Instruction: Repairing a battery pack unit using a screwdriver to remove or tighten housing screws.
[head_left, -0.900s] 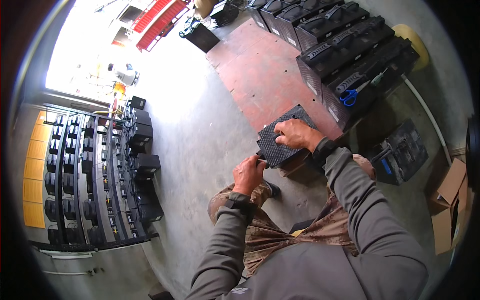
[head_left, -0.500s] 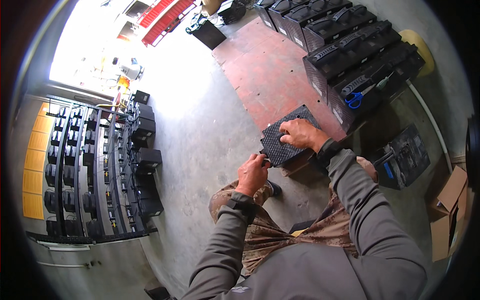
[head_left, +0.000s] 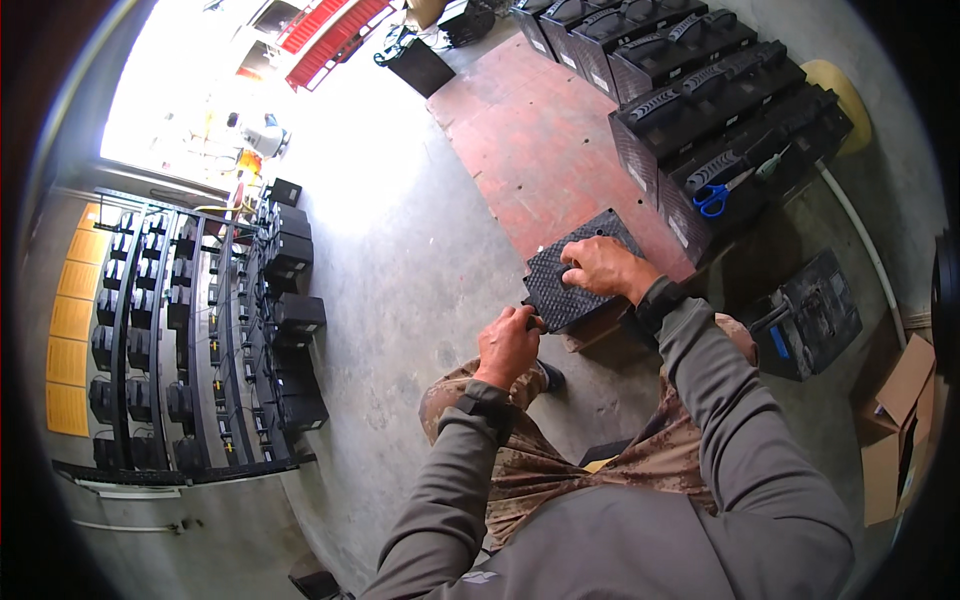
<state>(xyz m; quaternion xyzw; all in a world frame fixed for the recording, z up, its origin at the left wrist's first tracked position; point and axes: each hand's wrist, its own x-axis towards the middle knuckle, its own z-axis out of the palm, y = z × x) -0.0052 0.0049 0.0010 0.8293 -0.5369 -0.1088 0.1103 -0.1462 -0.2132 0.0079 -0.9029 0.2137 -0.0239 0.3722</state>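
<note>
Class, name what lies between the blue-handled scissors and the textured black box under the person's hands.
In the head view, scissors and box are separated by a black case's side and red floor plate.

Both hands grip a black textured box — left hand at its near edge, right hand on top (fingers spread).

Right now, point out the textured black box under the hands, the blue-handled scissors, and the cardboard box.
textured black box (head_left: 565, 280), head view, bare patterned top face left of the right hand.
blue-handled scissors (head_left: 712, 199), head view, blue handle loops.
cardboard box (head_left: 897, 420), head view, open flap.
</note>
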